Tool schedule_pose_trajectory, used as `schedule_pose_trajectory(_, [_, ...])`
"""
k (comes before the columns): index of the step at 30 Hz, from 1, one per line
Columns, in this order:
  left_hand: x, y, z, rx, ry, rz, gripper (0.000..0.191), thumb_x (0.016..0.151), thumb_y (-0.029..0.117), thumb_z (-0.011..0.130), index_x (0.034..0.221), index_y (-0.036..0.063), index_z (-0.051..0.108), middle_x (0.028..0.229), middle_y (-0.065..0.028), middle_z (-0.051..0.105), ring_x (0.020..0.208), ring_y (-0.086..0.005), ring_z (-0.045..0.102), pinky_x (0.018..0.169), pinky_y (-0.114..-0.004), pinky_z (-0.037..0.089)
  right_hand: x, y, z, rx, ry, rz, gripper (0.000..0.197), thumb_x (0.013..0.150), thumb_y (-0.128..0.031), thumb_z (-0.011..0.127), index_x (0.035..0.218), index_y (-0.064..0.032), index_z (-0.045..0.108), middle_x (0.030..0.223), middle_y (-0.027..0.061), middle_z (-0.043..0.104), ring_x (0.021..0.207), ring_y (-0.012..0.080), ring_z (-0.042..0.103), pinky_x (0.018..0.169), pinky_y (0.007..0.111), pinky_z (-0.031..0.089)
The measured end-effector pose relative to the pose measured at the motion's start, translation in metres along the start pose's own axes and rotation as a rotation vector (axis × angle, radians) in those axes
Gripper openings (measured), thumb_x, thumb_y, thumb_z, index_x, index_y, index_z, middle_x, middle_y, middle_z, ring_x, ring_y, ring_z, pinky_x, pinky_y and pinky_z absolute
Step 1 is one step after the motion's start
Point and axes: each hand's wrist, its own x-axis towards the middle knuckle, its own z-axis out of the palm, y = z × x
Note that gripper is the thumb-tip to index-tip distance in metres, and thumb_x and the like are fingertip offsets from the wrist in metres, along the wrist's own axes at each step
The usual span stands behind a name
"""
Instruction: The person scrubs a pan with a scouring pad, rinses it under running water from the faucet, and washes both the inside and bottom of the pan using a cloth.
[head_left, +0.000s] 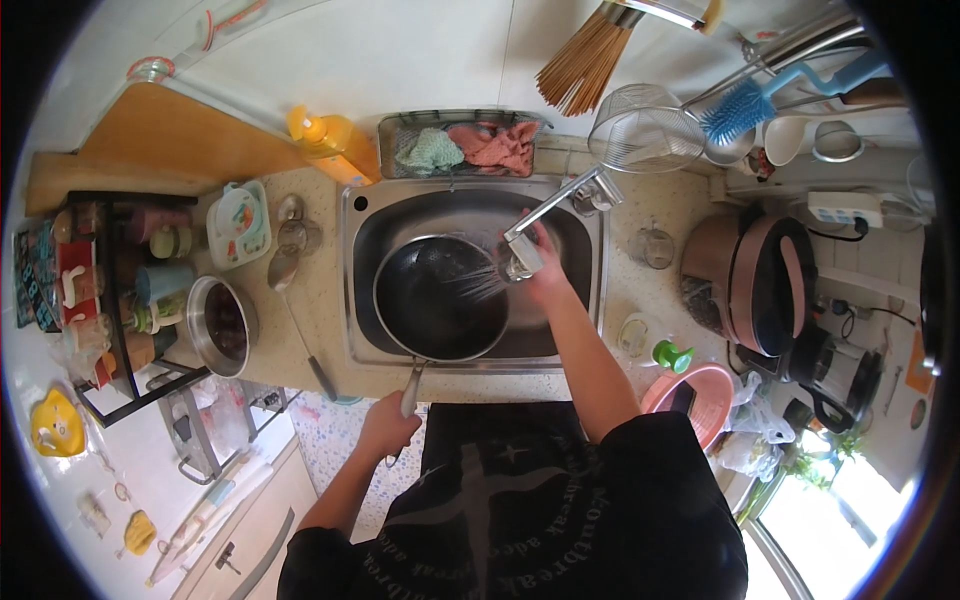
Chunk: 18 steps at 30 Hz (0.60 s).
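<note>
A black frying pan (439, 300) lies over the stainless steel sink (476, 196), its handle reaching past the front rim. Around that handle my left hand (390, 426) is closed. My right hand (546, 266) is at the swivel head of the chrome faucet (559, 201), its fingers partly hidden behind the metal. From the faucet head, a spray of water (478, 280) fans leftward into the pan. The pan's inside looks wet, with a light reflection near its far side.
A wire basket (457, 120) with two cloths and an orange pump bottle (337, 146) stand behind the sink. Leftward are a ladle (300, 330), a steel pot (221, 326) and a black rack (112, 300). Rightward are a glass mug (652, 246), a green-pump bottle (646, 337) and a cooker (750, 281).
</note>
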Motion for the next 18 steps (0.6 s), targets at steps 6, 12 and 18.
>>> schedule_pose_trajectory(6, [-0.001, 0.002, -0.004, 0.058, 0.007, -0.034, 0.028, 0.083, 0.018, 0.062, 0.1, -0.0038, 0.06, 0.077, -0.023, 0.069, 0.064, -0.0335, 0.07, 0.065, -0.044, 0.056, 0.019, -0.057, 0.032, -0.472, 0.057, -0.126, 0.092, 0.095, 0.0, 0.059, 0.166, -0.0309, 0.009, 0.117, 0.0125, 0.069, 0.091, 0.0211, 0.07, 0.077, 0.039, 0.06])
schedule_pose_trajectory(12, [-0.001, -0.014, -0.002, 0.257, 0.111, 0.028, 0.032, 0.081, 0.022, 0.064, 0.103, -0.0007, 0.062, 0.089, -0.0278, 0.07, 0.089, -0.0471, 0.068, 0.081, -0.053, 0.053, 0.029, -0.075, 0.036, -0.687, 0.119, -0.239, 0.096, 0.098, 0.0, 0.053, 0.165, -0.0347, -0.006, 0.112, 0.0129, 0.068, 0.077, 0.0173, 0.066, 0.057, 0.038, 0.056])
schedule_pose_trajectory(18, [-0.012, -0.016, -0.002, 0.422, 0.242, 0.062, 0.03, 0.082, 0.02, 0.063, 0.105, 0.0011, 0.061, 0.088, -0.0277, 0.07, 0.088, -0.0493, 0.067, 0.079, -0.057, 0.052, 0.012, -0.081, 0.034, -0.194, 0.073, -0.16, 0.078, 0.097, -0.003, 0.052, 0.163, -0.0298, 0.022, 0.118, 0.0156, 0.068, 0.09, 0.0274, 0.071, 0.068, 0.042, 0.062])
